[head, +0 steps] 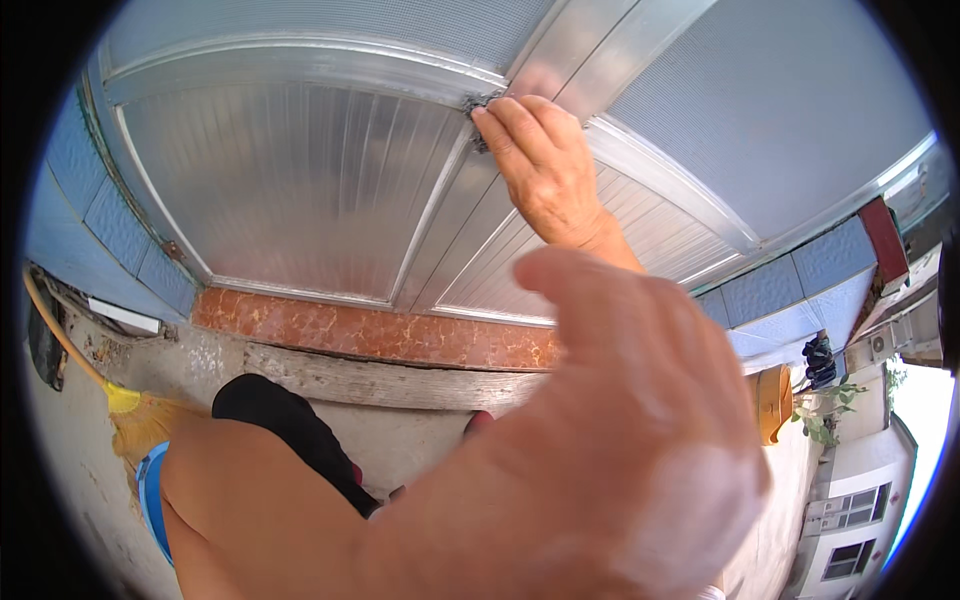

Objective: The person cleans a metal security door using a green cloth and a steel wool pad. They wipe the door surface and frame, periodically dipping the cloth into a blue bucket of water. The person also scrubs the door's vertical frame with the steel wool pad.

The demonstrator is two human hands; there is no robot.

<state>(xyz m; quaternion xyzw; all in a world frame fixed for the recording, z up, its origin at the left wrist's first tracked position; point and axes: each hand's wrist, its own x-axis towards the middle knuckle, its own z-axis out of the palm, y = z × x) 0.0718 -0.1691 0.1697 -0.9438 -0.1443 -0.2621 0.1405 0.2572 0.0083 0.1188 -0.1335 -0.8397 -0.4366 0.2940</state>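
At the meeting stiles of an aluminium double door (300, 187), the fingers of my right hand (551, 165) press down on a grey steel wool pad (474, 103). The pad shows only at the edges of the fingers. It touches the frame at the corner where the left leaf's cross rail meets the upright. My left hand (630, 405) is raised very close to the camera, large and blurred, its arm coming from the lower left. It covers part of the right leaf and the sill. Its fingers cannot be made out clearly, and no object shows in it.
Below the door run a red marbled sill (360, 326) and a weathered wooden beam (375, 379). A yellow broom (124, 401) and a blue basin (154, 499) are at left. An orange container (772, 405) stands at right by a plant (825, 412). Blue tiles (116, 225) flank the door.
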